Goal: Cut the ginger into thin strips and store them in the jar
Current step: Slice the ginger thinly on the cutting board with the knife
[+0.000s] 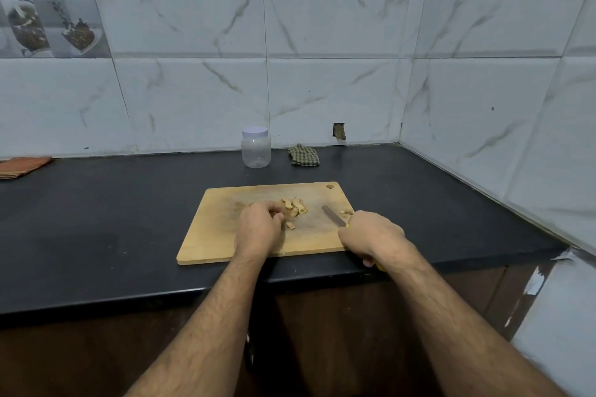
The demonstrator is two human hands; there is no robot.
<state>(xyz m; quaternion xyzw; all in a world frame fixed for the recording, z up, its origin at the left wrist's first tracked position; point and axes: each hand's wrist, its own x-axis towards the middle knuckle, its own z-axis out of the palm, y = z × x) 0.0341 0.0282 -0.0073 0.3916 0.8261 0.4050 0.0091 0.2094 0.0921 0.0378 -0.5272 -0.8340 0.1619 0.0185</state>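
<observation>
A wooden cutting board [219, 232] lies on the black counter. Pale ginger pieces [295, 206] sit in a small pile near the board's middle, and a few scraps [347, 211] lie at its right edge. My left hand [259, 226] rests on the board with fingers curled around a piece of ginger at the pile's left side. My right hand [371, 237] grips a yellow-handled knife [333, 215], its blade pointing up-left over the board, apart from the pile. A clear plastic jar [256, 148] with a white lid on stands behind the board by the wall.
A checked cloth [303, 155] lies right of the jar. An orange cloth [22, 166] sits at the counter's far left. Tiled walls close the back and right side. The counter's front edge [129, 298] runs below the board.
</observation>
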